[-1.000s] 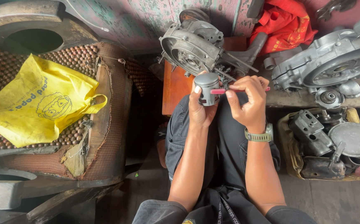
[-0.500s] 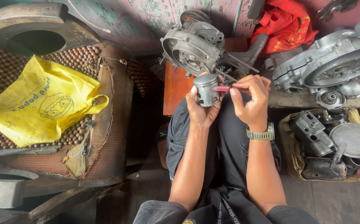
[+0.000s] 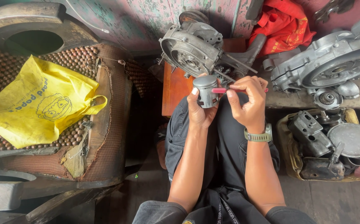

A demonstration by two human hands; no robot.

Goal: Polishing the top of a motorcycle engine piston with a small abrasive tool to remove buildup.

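Note:
My left hand (image 3: 200,111) grips a small grey metal piston (image 3: 205,90) upright over my lap. A thin red-handled tool (image 3: 220,90) is pinched in my right hand (image 3: 247,103), its tip touching the piston's side. A green watch (image 3: 258,136) sits on my right wrist. Just beyond my hands an engine crankcase (image 3: 190,46) with protruding studs rests on an orange wooden stool (image 3: 174,89).
A yellow plastic bag (image 3: 39,103) lies on a beaded seat (image 3: 105,120) at left. A second engine case (image 3: 333,62) and a red cloth (image 3: 283,25) are at right, above a tray of metal parts (image 3: 333,141).
My right hand has shifted slightly, working the red tool against the piston. The piston stays in my left hand.

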